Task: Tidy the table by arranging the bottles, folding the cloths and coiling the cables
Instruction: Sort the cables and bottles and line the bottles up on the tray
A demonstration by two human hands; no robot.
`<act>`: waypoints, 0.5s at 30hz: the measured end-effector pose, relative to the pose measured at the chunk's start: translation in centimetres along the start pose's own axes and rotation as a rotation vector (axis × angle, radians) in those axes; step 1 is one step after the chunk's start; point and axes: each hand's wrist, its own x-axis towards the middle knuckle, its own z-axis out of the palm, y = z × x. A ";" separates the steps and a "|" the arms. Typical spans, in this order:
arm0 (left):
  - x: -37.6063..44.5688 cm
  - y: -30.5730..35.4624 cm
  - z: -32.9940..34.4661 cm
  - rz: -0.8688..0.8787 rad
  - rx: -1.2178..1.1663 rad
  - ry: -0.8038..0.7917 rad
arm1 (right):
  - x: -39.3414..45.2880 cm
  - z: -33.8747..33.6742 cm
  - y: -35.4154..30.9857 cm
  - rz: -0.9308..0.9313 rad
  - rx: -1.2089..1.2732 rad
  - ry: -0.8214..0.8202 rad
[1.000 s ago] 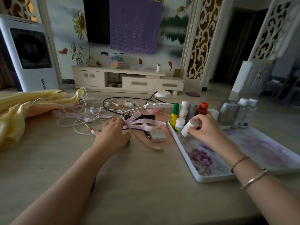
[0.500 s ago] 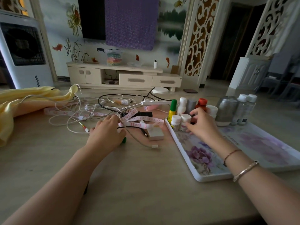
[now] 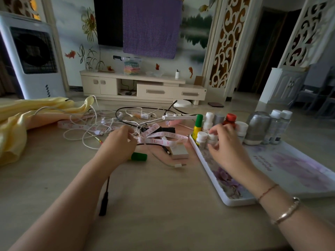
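The right hand (image 3: 225,147) hovers over the near-left corner of the flowered tray (image 3: 233,201), fingers spread and curled around a small white-capped bottle (image 3: 212,139); whether they actually grip it I cannot tell. At 9 o'clock of that bottle stands another small white-capped bottle (image 3: 201,138), with a yellow bottle with a green cap (image 3: 197,125) at its 12 o'clock. The remaining bottles line the tray's far edge. The left hand (image 3: 117,147) rests on the table (image 3: 154,205) with fingers loosely curled on the measuring tape (image 3: 163,140). A green marker (image 3: 138,157) lies at 3 o'clock of the left hand. Tangled white cables (image 3: 87,131) spread at 11 o'clock of it, and a yellow cloth (image 3: 27,115) sits unfolded at the table's far left.
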 end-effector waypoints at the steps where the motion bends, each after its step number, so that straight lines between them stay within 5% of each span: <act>1: 0.2 -0.4 -0.6 -0.016 -0.030 0.030 | -0.3 -0.1 -1.1 -0.049 0.058 -0.026; 6: 0.7 -2.8 -3.3 -0.144 -0.117 0.137 | -0.7 1.2 -7.1 -0.266 0.232 -0.193; 15: 0.8 -3.5 -3.0 -0.177 -0.144 0.120 | 1.9 6.8 -13.0 -0.414 -0.027 -0.388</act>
